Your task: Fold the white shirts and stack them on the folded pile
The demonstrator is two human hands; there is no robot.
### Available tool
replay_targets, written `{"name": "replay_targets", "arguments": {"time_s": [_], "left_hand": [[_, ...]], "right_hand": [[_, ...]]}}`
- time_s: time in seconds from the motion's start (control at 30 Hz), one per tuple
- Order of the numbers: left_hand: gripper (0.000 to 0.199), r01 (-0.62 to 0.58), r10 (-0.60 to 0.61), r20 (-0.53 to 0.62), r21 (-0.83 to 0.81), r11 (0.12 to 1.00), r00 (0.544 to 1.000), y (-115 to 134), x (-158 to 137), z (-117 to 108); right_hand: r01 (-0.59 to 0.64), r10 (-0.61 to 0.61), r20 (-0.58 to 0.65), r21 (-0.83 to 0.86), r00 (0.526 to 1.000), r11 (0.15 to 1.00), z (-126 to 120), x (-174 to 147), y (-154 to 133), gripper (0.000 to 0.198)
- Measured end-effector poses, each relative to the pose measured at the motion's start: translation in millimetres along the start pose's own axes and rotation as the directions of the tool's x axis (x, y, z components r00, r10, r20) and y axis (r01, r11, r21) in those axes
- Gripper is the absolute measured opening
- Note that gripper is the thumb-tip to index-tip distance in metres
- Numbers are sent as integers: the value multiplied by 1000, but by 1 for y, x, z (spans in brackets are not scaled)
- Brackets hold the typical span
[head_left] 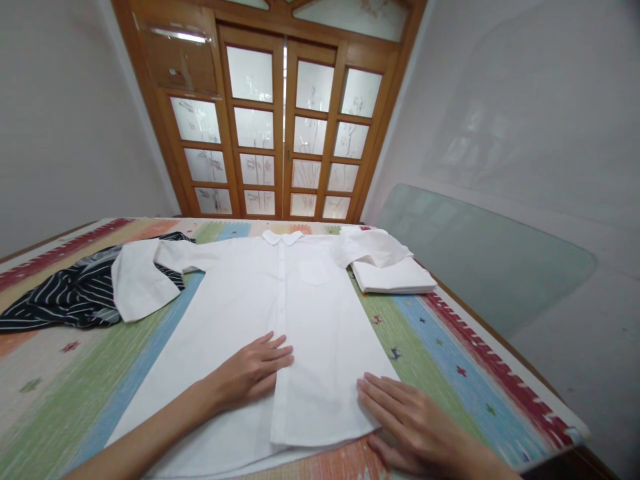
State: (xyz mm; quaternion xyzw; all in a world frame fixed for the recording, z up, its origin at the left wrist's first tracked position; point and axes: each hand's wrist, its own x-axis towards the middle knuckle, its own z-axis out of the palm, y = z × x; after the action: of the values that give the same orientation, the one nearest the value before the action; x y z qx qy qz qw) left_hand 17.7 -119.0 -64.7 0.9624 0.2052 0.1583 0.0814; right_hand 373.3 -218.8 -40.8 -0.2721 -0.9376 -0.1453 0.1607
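A white collared shirt (235, 307) lies front side up on a colourful striped mat (440, 373), its collar pointing away from me. My left hand (257, 365) rests flat on the shirt beside the button strip, fingers stretched out. Near the lower right corner of the shirt, my right hand (397, 413) lies with its fingers extended over the fabric edge; its thumb is low by the hem. The left sleeve as I see it spreads over dark striped cloth. The other sleeve reaches a folded white stack.
Black-and-white striped clothing (70, 290) lies crumpled at the left. Folded white cloth (395, 277) sits at the back right. Beyond the table stand wooden doors (284, 133) with glass panes. A grey wall (550, 167) runs close along the right side.
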Motion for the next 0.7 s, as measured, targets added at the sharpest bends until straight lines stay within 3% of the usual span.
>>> {"name": "replay_targets", "arguments": {"time_s": [0.13,0.27,0.6,0.7], "left_hand": [[41,21,-21,24,-20,1000,1000,-2,-1,2],[41,46,-44,44,-33,998,998,-1,-2,3],[45,57,-56,21,-29,998,998,4,-1,-1],[47,57,-57,26,-13,998,998,6,0,-2]], "right_hand": [[-53,46,-69,-102,997,993,8,-7,2,36],[-135,126,-61,-175,990,975,8,-22,5,36],[-208,212,32,-98,977,973,7,-38,0,30],[-276,279,110,-42,954,960,8,-39,2,30]]}}
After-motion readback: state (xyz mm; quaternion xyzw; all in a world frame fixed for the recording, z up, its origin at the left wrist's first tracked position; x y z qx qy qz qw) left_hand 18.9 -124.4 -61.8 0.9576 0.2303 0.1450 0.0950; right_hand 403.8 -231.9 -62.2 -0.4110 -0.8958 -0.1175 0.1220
